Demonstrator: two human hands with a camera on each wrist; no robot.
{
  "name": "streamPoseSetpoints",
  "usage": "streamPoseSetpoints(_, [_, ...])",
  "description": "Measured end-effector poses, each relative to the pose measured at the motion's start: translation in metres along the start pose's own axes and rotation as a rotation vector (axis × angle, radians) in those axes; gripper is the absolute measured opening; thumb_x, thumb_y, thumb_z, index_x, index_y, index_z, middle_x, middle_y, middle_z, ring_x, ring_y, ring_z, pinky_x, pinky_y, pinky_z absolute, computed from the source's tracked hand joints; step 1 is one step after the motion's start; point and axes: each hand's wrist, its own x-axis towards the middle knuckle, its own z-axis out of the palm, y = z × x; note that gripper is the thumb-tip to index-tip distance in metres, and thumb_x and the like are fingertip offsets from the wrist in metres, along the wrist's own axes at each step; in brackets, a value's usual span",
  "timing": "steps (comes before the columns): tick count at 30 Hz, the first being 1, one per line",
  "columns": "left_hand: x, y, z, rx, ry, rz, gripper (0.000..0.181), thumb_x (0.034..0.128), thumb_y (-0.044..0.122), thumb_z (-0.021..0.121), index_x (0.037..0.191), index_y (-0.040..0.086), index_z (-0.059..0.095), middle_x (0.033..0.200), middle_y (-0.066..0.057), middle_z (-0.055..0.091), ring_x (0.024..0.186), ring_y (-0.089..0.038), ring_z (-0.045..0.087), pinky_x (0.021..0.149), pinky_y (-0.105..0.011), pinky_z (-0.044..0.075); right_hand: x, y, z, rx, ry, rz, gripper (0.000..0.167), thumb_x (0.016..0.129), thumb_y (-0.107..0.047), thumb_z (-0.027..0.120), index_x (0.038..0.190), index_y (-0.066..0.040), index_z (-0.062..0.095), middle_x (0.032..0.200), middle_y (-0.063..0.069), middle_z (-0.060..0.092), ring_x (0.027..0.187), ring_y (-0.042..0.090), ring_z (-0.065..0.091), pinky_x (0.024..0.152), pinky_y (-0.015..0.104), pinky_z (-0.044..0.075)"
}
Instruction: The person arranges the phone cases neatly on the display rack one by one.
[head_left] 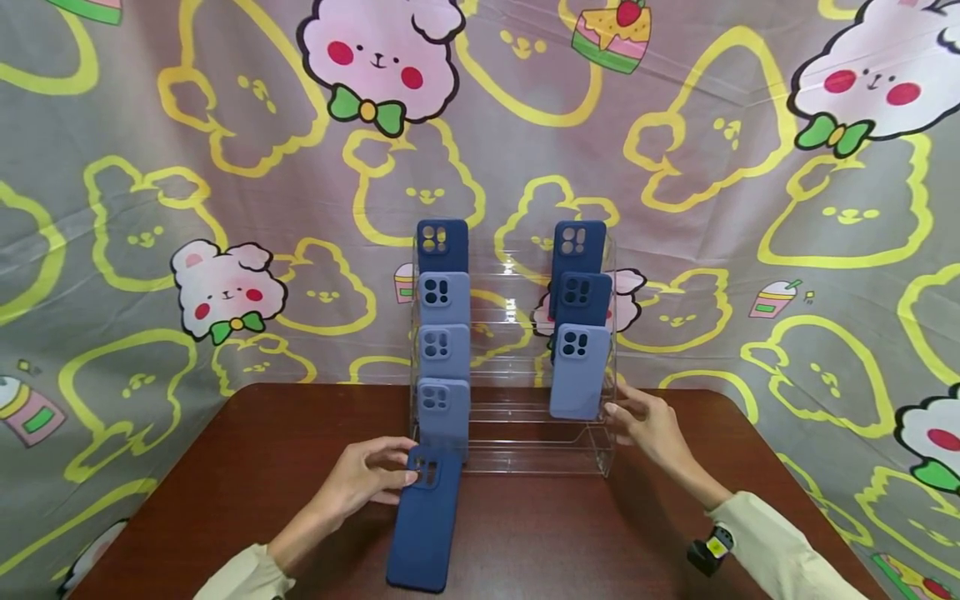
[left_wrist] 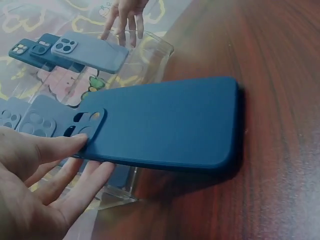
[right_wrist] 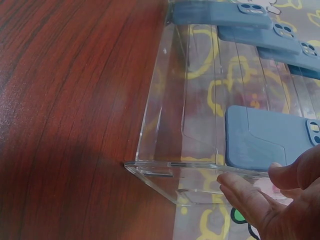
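My left hand [head_left: 360,475] pinches a dark blue phone case [head_left: 426,533] near its camera cutout, with the thumb on top and fingers beneath. The case slants at the front left of a clear tiered display rack [head_left: 517,457]; its lower end reaches toward me. In the left wrist view the thumb covers part of the camera cutout on the phone case [left_wrist: 165,122]. At the rack's right side, my right hand [head_left: 648,425] holds the clear side wall, thumb near the front edge and fingers along the outside. A lavender phone case [head_left: 581,375] leans just inside that wall.
Up the rack's left column lean a dark blue case [head_left: 457,254] and three lavender ones, the lowest lavender case [head_left: 450,417] right behind the held one. Two dark blue cases, one a top right case [head_left: 592,242], stand in the right column. A patterned curtain [head_left: 300,208] hangs behind the brown table [head_left: 525,533].
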Motion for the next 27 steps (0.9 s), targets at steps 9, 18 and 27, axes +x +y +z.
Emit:
streamPoseSetpoints(9, [0.013, 0.02, 0.007, 0.006, 0.116, 0.071, 0.049, 0.0889, 0.005, 0.082, 0.135, -0.004, 0.066, 0.118, -0.025, 0.07, 0.09, -0.026, 0.076, 0.073, -0.046, 0.069, 0.0, -0.001, -0.001, 0.011, 0.006, -0.005, 0.054, 0.103, -0.001, 0.064, 0.153, 0.008, 0.045, 0.124, 0.037, 0.068, 0.1, 0.042, 0.076, 0.069, 0.035, 0.068])
streamPoseSetpoints(18, [0.036, 0.051, 0.026, 0.0, 0.189, 0.183, 0.045, 0.0874, 0.002, 0.083, 0.131, 0.002, 0.071, 0.109, -0.023, 0.07, 0.084, -0.023, 0.075, 0.073, -0.04, 0.069, 0.003, -0.002, 0.0, 0.023, -0.005, -0.021, 0.055, 0.103, 0.0, 0.064, 0.153, 0.009, 0.045, 0.122, 0.037, 0.068, 0.096, 0.041, 0.077, 0.068, 0.036, 0.068])
streamPoseSetpoints(27, [0.072, 0.091, 0.067, 0.075, 0.219, 0.41, 0.042, 0.0882, 0.005, 0.084, 0.129, 0.01, 0.074, 0.108, -0.018, 0.071, 0.087, -0.028, 0.077, 0.073, -0.037, 0.069, -0.001, -0.002, -0.003, -0.007, -0.002, -0.009, 0.055, 0.105, -0.003, 0.063, 0.155, 0.009, 0.043, 0.124, 0.037, 0.067, 0.099, 0.041, 0.076, 0.068, 0.034, 0.068])
